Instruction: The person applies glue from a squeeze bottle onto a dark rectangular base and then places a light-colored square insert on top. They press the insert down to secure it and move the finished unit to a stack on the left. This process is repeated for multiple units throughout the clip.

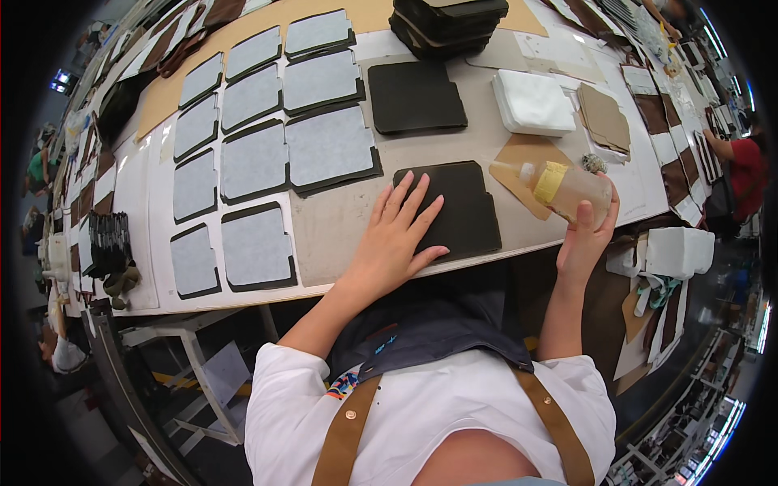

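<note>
My left hand [395, 231] lies with fingers spread on the left side of a dark, flat panel [466, 209] near the table's front edge. To its right, my right hand [585, 243] is wrapped round a translucent plastic bottle [596, 194] with yellow tape round its upper part. The bottle is tilted, its narrow end pointing left over a tan card [512, 166]. Beyond the bottle sits a small grey, speckled ball [594, 164]. Farther back lies a second dark panel [417, 97]. Several dark panels with pale grey sheets [258, 243] on them are laid in rows on the left.
A pile of dark pieces [446, 28] stands at the back. White folded pads [533, 102] and brown cards [604, 120] are at the right. Brown and white strips [660, 121] line the far right. A white-wrapped bundle [679, 251] is beyond my right forearm. A red-sleeved person [747, 174] stands farther right.
</note>
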Available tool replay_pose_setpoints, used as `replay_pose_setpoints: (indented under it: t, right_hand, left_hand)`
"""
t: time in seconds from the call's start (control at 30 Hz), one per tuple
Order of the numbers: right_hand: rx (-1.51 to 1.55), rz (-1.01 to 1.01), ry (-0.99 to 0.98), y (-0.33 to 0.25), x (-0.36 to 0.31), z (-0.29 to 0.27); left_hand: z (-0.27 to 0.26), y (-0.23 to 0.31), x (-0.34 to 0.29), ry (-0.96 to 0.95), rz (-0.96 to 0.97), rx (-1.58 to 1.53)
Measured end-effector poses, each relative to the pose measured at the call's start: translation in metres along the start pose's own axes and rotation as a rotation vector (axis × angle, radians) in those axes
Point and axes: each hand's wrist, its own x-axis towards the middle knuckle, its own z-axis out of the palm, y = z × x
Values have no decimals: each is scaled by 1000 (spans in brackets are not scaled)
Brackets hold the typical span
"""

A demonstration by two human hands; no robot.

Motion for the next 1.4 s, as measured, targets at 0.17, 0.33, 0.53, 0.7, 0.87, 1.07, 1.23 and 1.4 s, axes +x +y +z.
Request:
replay_pose_setpoints:
  t: [0.17, 0.33, 0.53, 0.7, 0.87, 1.07, 1.23, 1.4]
  right_hand:
    - [-134, -163, -44, -1, -8, 2]
    - [-186, -180, -29, 2, -9, 3]
    - [-195, -150, 30, 4, -10, 4]
    - [-193, -128, 52, 7, -9, 4]
    - [-73, 0, 59, 17, -3, -8]
    - [175, 254, -57, 21, 3, -23]
    - [84, 113, 27, 16, -7, -15]
    - [-167, -133, 3, 16, -16, -11]
  left_hand:
    - [0, -6, -4, 147, -14, -84]
    - [1, -6, -4, 226, -24, -127]
    - [0, -7, -4, 261, -33, -159]
    - [0, -7, -3, 270, -38, -169]
    - [-1, -7, -4, 315, -39, -203]
    - [-3, -10, -5, 400, -76, -285]
    - [-2, -12, -6, 456, -86, -287]
    - [-3, -11, -6, 475, -93, -285]
